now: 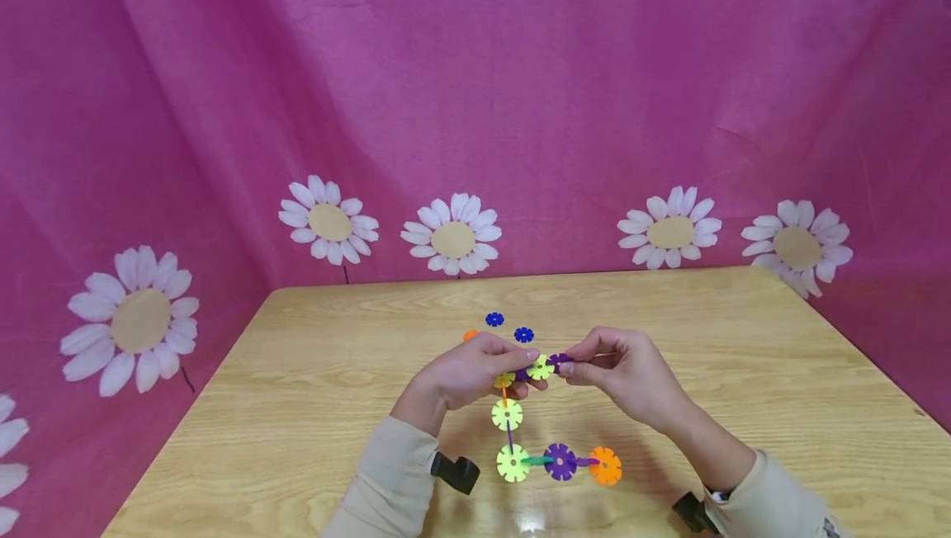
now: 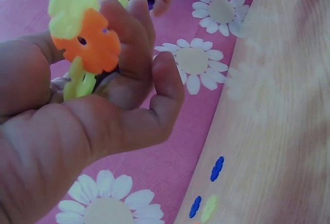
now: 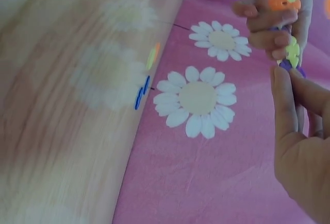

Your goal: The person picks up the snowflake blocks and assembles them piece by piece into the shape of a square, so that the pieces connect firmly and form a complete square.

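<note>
Notched plastic discs are slotted together into a bent chain. My left hand (image 1: 471, 369) pinches its upper part, with an orange disc (image 2: 95, 46) and yellow-green discs between thumb and fingers in the left wrist view. Opposite it, my right hand (image 1: 631, 377) pinches the purple disc (image 1: 559, 362) at the chain's upper right end, beside a yellow-green disc (image 1: 540, 367). From the left hand the chain runs down past a yellow-green disc (image 1: 508, 414) to another at the corner (image 1: 513, 464). There it turns right through a purple disc (image 1: 561, 462) to an orange disc (image 1: 606, 466). The left fingers partly hide the upper links.
Beyond the hands, two loose blue discs (image 1: 494, 319) lie on the wooden table (image 1: 357, 356). An orange disc (image 1: 470, 335) is partly hidden by the left hand, and a yellow-green disc (image 2: 209, 208) lies near the blue ones. A pink daisy-print curtain (image 1: 550, 109) stands behind the table.
</note>
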A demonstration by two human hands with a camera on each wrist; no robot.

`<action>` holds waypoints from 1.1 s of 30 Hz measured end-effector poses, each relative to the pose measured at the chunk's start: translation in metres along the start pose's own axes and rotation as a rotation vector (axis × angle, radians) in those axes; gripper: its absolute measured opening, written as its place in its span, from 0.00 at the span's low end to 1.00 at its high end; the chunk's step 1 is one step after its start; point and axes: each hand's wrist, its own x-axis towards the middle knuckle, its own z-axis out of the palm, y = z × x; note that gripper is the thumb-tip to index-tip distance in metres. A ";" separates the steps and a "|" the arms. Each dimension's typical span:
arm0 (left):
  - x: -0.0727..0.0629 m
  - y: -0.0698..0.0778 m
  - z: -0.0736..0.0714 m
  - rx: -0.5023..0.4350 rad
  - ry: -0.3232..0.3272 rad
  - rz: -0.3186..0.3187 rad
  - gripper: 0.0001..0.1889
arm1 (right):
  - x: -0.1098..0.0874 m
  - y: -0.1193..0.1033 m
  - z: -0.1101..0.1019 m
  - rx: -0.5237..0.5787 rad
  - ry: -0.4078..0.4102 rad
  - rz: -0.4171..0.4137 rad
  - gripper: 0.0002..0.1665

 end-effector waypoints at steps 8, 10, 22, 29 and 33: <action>0.000 0.001 0.002 0.003 -0.031 -0.012 0.22 | 0.004 0.001 -0.009 0.020 -0.055 0.062 0.11; -0.001 0.002 0.002 0.034 -0.026 -0.009 0.22 | 0.005 0.003 -0.009 0.032 -0.073 0.064 0.12; 0.004 -0.001 0.011 0.083 -0.047 -0.016 0.21 | 0.000 0.008 -0.001 0.084 -0.165 0.030 0.14; 0.004 -0.003 0.011 0.063 -0.040 -0.031 0.20 | -0.001 0.007 0.007 -0.022 -0.101 -0.023 0.11; 0.003 -0.003 0.011 0.073 -0.012 -0.051 0.19 | -0.002 0.007 0.009 -0.077 -0.096 -0.045 0.09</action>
